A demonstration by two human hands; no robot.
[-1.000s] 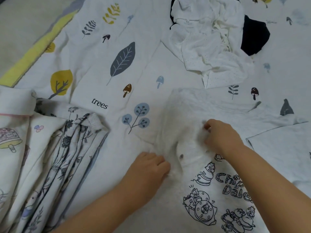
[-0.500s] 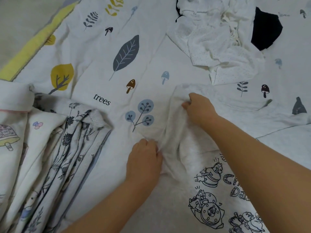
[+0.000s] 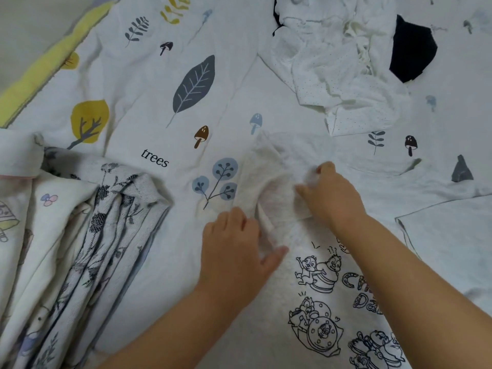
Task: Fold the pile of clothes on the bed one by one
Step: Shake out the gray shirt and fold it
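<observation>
Pulled back nearer, right hand (image 3: 331, 194) pinches the "Ch… Da…" cartoon shirt's (image 3: 306, 302) sleeve; left hand (image 3: 234, 251) presses flat beside "trees".

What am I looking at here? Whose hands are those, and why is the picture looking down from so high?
There is no machine here, just a person folding clothes on a bed. The picture comes from a camera worn on their head, so you see what they see when they look down.

The left hand lies on a white T-shirt with cartoon chipmunks; its fingertips are tucked into the cloth, so I cannot tell if it grips. The right hand pinches the shirt's sleeve.

The bed cover has leaves, mushrooms and the word "trees" printed on it. On the left lies a stack of patterned clothes. At the top waits a crumpled white pile with something black beside it.
</observation>
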